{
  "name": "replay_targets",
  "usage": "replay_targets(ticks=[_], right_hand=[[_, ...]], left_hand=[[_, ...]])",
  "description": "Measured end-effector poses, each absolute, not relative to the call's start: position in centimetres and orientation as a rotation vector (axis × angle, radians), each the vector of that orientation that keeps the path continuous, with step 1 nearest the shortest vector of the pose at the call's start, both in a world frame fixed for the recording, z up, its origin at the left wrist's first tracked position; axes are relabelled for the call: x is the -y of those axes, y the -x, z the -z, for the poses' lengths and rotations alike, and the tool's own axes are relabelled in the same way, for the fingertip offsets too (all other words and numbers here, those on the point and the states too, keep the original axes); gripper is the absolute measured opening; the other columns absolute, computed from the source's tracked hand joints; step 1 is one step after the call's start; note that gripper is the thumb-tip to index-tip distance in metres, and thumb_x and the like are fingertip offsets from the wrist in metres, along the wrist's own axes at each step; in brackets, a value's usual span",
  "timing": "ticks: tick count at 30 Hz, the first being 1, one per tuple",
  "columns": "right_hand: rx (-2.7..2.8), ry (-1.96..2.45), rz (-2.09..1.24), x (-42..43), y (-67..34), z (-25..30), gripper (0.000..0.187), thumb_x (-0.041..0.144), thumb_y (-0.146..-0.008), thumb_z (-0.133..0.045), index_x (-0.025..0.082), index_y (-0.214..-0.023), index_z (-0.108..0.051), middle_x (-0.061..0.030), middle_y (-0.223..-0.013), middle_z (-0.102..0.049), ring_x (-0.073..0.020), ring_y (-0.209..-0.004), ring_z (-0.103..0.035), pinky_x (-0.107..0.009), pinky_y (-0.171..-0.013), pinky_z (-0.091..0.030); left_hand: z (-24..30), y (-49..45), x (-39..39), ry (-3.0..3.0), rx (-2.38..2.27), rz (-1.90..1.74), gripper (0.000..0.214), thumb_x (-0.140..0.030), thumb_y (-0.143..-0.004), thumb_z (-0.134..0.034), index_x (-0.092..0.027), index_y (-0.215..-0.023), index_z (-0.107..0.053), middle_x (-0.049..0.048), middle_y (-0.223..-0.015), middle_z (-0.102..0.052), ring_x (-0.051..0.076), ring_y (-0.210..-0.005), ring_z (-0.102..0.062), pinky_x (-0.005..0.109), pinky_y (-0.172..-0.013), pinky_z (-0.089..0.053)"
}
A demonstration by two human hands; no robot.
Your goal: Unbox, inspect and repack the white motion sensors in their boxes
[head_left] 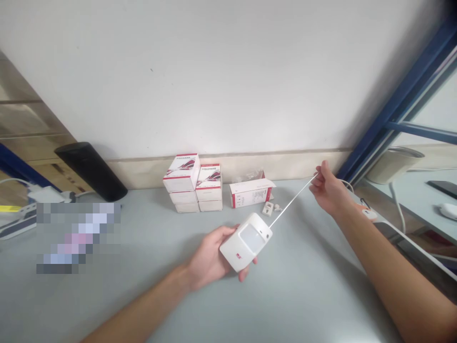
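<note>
A white motion sensor (pixel 245 242) with a pale lens window lies tilted in my left hand (pixel 213 255), whose fingers wrap round its underside. From the sensor's top corner a thin, light-coloured antenna (pixel 293 200) runs up to the right. Its far end is pinched between the fingers of my right hand (pixel 327 189). Just beyond the sensor, a small white bracket (pixel 267 208) and a little white piece (pixel 277 208) rest on the grey table (pixel 285 290). Behind them is an opened red-and-white box (pixel 252 194) with clear plastic in it.
Several red-and-white boxes (pixel 181 177) are stacked against the wall (pixel 228 76). At the left a black cylinder (pixel 93 171) leans near a power strip (pixel 17 221). A blue metal frame (pixel 396 90) rises at the right, with a beige container (pixel 394 164) beyond it.
</note>
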State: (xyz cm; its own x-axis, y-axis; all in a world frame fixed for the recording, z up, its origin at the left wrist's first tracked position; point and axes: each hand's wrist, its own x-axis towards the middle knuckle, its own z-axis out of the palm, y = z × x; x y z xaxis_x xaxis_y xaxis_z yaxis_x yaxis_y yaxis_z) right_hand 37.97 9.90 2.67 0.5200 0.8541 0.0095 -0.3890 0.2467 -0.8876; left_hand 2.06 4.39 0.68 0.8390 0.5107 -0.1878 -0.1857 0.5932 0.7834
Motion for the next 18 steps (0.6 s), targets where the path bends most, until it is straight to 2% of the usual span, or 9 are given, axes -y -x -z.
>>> replay_targets(ticks=[6,11,18], right_hand=[[0.545,0.997,-0.891,-10.1,-37.7,-2.4,0.039,0.052,-0.098,-0.073,0.022,-0.077,-0.059,0.0072,-0.063,-0.035,-0.0062,-0.047,-0.031,-0.018,-0.036,-0.03],[0.505,1.031,-0.912,-10.1,-37.2,-1.8,0.034,0.042,-0.094,-0.078,0.021,-0.078,-0.056,0.007,-0.065,-0.044,-0.0048,-0.047,-0.035,-0.015,-0.037,-0.03],[0.506,1.055,-0.886,-10.2,-36.7,-1.5,0.041,0.043,-0.091,-0.08,0.022,-0.075,-0.048,0.0064,-0.07,-0.051,-0.0052,-0.048,-0.039,-0.016,-0.04,-0.031]], left_hand=[[-1.2,-2.4,-4.0,-0.876,-0.41,-0.449,0.039,-0.037,-0.104,-0.033,-0.016,-0.117,-0.062,0.0121,-0.091,-0.074,0.023,-0.059,-0.068,0.035,-0.061,-0.049],[-1.3,-2.3,-4.0,-0.893,-0.418,-0.432,0.039,-0.039,-0.105,-0.031,-0.016,-0.116,-0.06,0.0116,-0.091,-0.072,0.023,-0.06,-0.068,0.036,-0.061,-0.05],[-1.9,-2.2,-3.9,-0.891,-0.445,-0.413,0.038,-0.04,-0.103,-0.038,-0.016,-0.121,-0.062,0.0113,-0.091,-0.072,0.023,-0.064,-0.068,0.036,-0.066,-0.05]])
